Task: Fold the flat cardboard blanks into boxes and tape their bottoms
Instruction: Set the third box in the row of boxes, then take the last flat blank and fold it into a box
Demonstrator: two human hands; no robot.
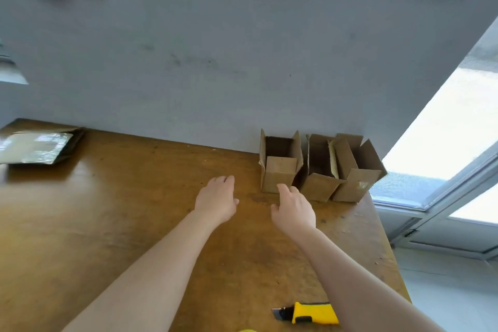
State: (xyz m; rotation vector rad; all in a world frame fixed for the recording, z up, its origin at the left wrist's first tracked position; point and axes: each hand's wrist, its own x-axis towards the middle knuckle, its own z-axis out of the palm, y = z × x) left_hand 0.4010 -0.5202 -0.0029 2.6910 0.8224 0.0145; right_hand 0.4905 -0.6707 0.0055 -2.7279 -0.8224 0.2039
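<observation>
Three small brown cardboard boxes stand upright with their top flaps open at the back right of the wooden table (107, 224): the left box (280, 170), the middle box (319, 183) and the right box (355, 178), which leans to the right at the table's edge. My left hand (217, 198) hovers over the table with relaxed fingers, holding nothing. My right hand (293, 209) hangs just in front of the left box, fingers loosely bent, holding nothing. A stack of flat blanks wrapped in shiny film (37, 147) lies at the far left.
A yellow utility knife (310, 312) with its blade out lies near the table's front edge, under my right forearm. A grey wall runs behind the table. The table's right edge drops off beside a window and a pale floor.
</observation>
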